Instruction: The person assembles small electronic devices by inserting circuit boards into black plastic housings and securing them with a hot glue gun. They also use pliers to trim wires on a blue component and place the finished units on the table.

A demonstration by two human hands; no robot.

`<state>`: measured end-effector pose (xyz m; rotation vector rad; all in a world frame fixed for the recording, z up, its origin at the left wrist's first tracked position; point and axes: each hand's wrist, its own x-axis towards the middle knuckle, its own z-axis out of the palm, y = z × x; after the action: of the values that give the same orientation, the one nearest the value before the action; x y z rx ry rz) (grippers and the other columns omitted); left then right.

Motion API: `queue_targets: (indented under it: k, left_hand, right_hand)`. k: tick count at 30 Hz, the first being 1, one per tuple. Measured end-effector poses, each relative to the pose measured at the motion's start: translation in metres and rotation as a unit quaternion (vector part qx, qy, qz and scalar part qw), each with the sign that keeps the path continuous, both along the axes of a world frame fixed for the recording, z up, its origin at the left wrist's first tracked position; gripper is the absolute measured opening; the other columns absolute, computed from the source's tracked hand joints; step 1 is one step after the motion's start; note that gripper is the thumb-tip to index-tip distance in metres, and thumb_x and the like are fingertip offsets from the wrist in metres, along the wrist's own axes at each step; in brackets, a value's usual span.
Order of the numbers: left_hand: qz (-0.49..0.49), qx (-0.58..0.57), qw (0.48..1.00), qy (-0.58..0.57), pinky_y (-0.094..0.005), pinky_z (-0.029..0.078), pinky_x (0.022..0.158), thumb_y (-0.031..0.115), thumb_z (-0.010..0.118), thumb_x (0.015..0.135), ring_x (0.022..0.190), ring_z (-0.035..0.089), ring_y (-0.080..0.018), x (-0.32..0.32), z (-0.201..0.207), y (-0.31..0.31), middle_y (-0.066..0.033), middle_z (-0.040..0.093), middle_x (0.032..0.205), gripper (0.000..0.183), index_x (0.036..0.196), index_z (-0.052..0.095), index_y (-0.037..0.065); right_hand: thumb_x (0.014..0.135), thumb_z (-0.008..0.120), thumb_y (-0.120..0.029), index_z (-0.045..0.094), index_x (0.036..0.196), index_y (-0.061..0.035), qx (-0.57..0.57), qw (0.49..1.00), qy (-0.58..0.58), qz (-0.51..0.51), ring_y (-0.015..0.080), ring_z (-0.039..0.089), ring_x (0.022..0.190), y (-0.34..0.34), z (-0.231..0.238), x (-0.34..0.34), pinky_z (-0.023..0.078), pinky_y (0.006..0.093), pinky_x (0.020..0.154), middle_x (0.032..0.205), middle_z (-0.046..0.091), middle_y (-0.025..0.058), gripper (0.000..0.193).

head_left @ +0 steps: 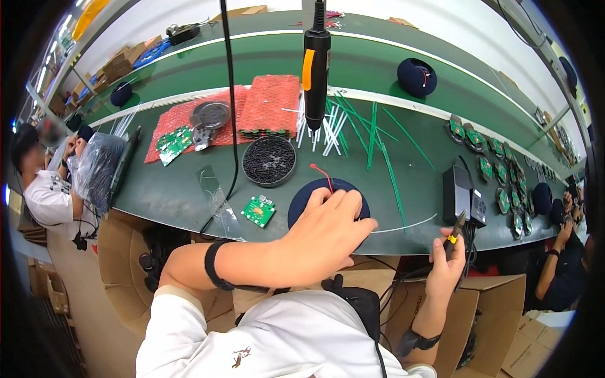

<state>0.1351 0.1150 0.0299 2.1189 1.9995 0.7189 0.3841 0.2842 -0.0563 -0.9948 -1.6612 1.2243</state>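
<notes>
My left hand (331, 230) reaches across the front of the bench, its fingers closed over a dark blue round shell (297, 203). A short red wire (323, 171) with a small connector rises from behind the fingers; the inside of the shell is mostly hidden. My right hand (449, 261), near the bench edge, is closed round small pliers (459, 225) with black and yellow grips, jaws pointing up. Between the hands a thin white strand (406, 225) lies on the bench. To the left of the shell are a green circuit board (259, 211) and a round black tray of small dark screws (269, 161).
An electric screwdriver (316, 79) hangs over the bench. Green sticks (372, 135) and white sticks lie beneath it. Red bubble wrap (270, 101) bears more boards. A black box (457, 194) stands right, near rows of board assemblies (501, 173). Co-workers sit at both sides.
</notes>
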Motion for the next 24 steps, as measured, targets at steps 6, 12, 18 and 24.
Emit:
queue_targets:
  k: [6,12,18,24]
  left_hand:
    - [0.007,0.021,0.994,-0.109,-0.0443,0.036,0.098,0.006,0.091,0.067,0.110,0.053,-0.0290,-0.010,-0.007,0.018,-0.0072,0.052,0.109,0.052,0.112,0.068,0.017]
    - [0.010,0.005,0.993,-0.114,-0.0431,0.035,0.100,0.004,0.090,0.068,0.109,0.055,-0.0249,-0.009,-0.005,0.020,-0.0035,0.054,0.106,0.050,0.112,0.068,0.016]
    - [0.004,0.007,0.993,-0.120,-0.0424,0.035,0.099,0.005,0.090,0.069,0.108,0.056,-0.0240,-0.008,-0.005,0.020,-0.0028,0.055,0.105,0.049,0.112,0.069,0.017]
    - [0.007,0.014,0.993,-0.115,-0.0422,0.035,0.098,0.005,0.090,0.070,0.107,0.056,-0.0239,-0.007,-0.006,0.020,-0.0033,0.055,0.104,0.048,0.112,0.069,0.017]
  right_hand:
    - [0.085,0.074,0.000,0.065,0.113,0.0018,0.195,0.974,-0.089,0.070,0.0194,0.061,0.078,-0.037,0.000,0.000,0.049,0.0286,0.069,0.093,0.063,0.0096,0.029]
    - [0.075,0.074,0.008,0.066,0.115,0.0013,0.223,0.947,-0.143,0.179,0.0294,0.064,0.078,-0.050,0.021,-0.033,0.051,0.0365,0.068,0.091,0.061,0.0149,0.041]
    - [0.073,0.073,0.008,0.065,0.117,-0.0001,0.223,0.944,-0.148,0.195,0.0305,0.065,0.078,-0.046,0.023,-0.048,0.052,0.0383,0.070,0.091,0.060,0.0151,0.045]
    - [0.074,0.073,0.007,0.067,0.120,-0.0013,0.232,0.942,-0.138,0.201,0.0291,0.065,0.077,-0.046,0.025,-0.056,0.051,0.0377,0.069,0.092,0.061,0.0151,0.047]
